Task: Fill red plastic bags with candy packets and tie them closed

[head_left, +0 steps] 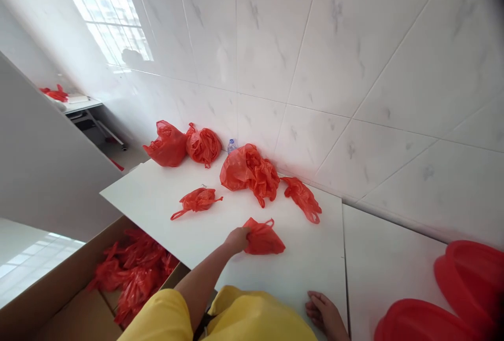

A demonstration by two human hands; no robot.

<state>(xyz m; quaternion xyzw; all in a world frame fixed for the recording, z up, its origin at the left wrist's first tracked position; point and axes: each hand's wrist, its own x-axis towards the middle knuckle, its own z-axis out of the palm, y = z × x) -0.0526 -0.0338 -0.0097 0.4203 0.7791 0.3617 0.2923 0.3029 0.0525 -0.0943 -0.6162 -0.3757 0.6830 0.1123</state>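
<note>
My left hand (237, 239) reaches out over the white table (165, 199) and is closed on one corner of a flattened red plastic bag (264, 239) that lies on the tabletop. My right hand (322, 311) rests on the table near its front edge, fingers loosely spread, holding nothing. Beyond the held bag lie several crumpled red bags: a small knotted one (197, 200), a large bunched one (248, 172), a long one (303, 198), and two full ones (168, 145) (203, 145) at the far corner.
An open cardboard box (59, 288) with several red bags (134, 275) stands low at the left. A small bottle (232, 145) stands against the tiled wall (315, 57). Red plastic dishes (464, 288) sit on the adjoining table at the right.
</note>
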